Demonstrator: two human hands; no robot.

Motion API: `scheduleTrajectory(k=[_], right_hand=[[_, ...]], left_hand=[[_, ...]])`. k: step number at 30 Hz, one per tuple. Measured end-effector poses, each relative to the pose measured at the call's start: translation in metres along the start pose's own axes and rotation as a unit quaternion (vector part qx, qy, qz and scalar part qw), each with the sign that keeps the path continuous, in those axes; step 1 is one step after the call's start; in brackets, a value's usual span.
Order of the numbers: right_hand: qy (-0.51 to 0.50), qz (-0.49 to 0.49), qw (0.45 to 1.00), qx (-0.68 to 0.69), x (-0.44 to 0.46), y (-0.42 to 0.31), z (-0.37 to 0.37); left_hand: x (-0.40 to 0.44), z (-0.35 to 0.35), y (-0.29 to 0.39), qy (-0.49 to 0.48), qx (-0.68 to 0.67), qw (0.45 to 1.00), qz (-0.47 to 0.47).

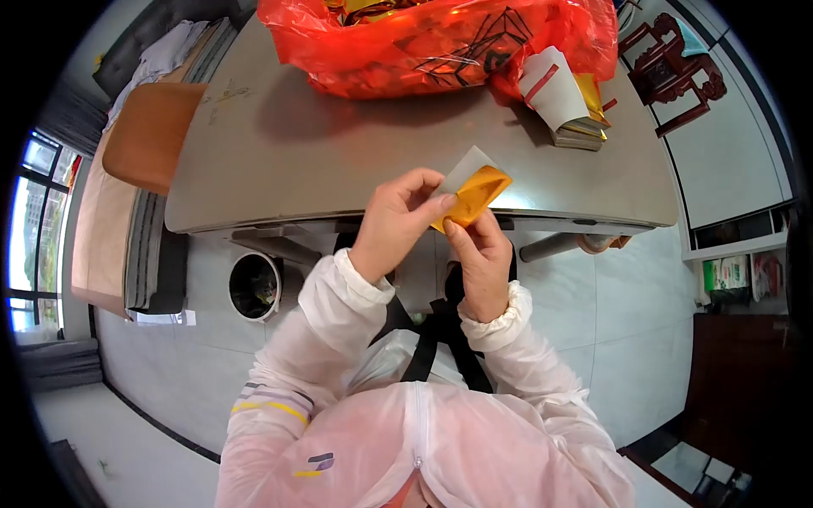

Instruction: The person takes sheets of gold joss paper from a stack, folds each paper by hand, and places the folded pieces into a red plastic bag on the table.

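The room on my remote feed had a pale tiled floor [559, 292], a tan chair [152, 135] off to the left and a carved dark-wood chair [677, 80] to the right, with a smooth grey-brown counter [271, 169] between them. Over its near edge, in the air, I saw one gold-faced paper sheet [480, 193] pinched in both hands: the left hand [394, 216] had thumb and fingers closed on its left side, and the right hand [483, 262] gripped the lower corner. I judged the sheet to be partway shaped, since its gold face looked bent and a flat, pale flap stuck up behind; I couldn't tell how many creases it had, and it was not yet put down. At the far right lay a thick stack of paper [580, 135], squared at its layered edges, which I took for sheets left to handle. Beside it bulged a crinkled, translucent red plastic bag [373, 63] printed with black lines, shiny gold pieces showing at its mouth, perhaps finished ones.
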State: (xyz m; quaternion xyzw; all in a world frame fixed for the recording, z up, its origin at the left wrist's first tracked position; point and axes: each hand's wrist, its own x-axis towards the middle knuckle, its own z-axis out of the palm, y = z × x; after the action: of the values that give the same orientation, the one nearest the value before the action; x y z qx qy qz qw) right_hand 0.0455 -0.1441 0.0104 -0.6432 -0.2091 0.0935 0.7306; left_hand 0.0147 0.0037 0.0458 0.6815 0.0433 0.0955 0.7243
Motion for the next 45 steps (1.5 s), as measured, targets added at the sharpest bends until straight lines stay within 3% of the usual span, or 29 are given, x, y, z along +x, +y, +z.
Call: scheduleTrajectory(k=[2,3,4,5,6,8,10,12,15,16,19,22,25,31,40,45], right_hand=[[-0.031,0.004,0.994,-0.108,0.001,-0.006,-0.013],[-0.016,-0.135,0.967,-0.214,0.003,-0.009,-0.02],[-0.013,-0.252,0.923,-0.289,0.01,-0.01,-0.032],[-0.014,-0.362,0.861,-0.357,0.017,-0.01,-0.042],[-0.061,-0.394,0.825,-0.4,0.023,-0.015,-0.043],[-0.122,-0.398,0.792,-0.447,0.039,-0.017,-0.037],[-0.18,-0.373,0.767,-0.49,0.051,-0.005,-0.037],[-0.157,-0.376,0.762,-0.503,0.056,0.008,-0.035],[-0.143,-0.374,0.764,-0.506,0.057,0.01,-0.029],[-0.138,-0.372,0.766,-0.506,0.056,0.009,-0.028],[-0.148,-0.419,0.75,-0.489,0.061,0.012,-0.039],[-0.196,-0.443,0.743,-0.462,0.066,0.004,-0.049],[-0.195,-0.445,0.778,-0.398,0.073,0.01,-0.049],[-0.26,-0.314,0.847,-0.341,0.09,0.0,-0.053],[-0.282,-0.218,0.872,-0.336,0.113,-0.004,-0.046],[-0.255,-0.211,0.87,-0.366,0.112,-0.003,-0.04]], left_hand=[[0.013,-0.013,0.006,-0.05,0.077,0.996,-0.015],[0.02,-0.022,0.007,-0.074,0.114,0.99,-0.021],[0.026,-0.03,0.007,-0.072,0.267,0.958,0.078],[0.034,-0.037,0.009,-0.103,0.324,0.937,0.075],[0.044,-0.043,0.017,-0.139,0.384,0.91,0.074],[0.056,-0.051,0.023,-0.193,0.458,0.864,0.081],[0.058,-0.053,0.01,-0.149,0.531,0.815,0.176],[0.053,-0.052,0.005,-0.101,0.615,0.753,0.212],[0.025,-0.035,-0.007,-0.026,0.608,0.713,0.348],[0.008,-0.026,-0.012,-0.032,0.581,0.749,0.317],[-0.012,-0.018,-0.026,0.018,0.591,0.738,0.325],[-0.018,-0.024,-0.027,0.002,0.578,0.75,0.321],[-0.015,-0.023,-0.027,0.004,0.58,0.747,0.326],[-0.013,-0.026,-0.029,0.009,0.561,0.764,0.319],[-0.013,-0.029,-0.03,0.014,0.516,0.803,0.299],[-0.014,-0.028,-0.031,0.014,0.527,0.792,0.307]])
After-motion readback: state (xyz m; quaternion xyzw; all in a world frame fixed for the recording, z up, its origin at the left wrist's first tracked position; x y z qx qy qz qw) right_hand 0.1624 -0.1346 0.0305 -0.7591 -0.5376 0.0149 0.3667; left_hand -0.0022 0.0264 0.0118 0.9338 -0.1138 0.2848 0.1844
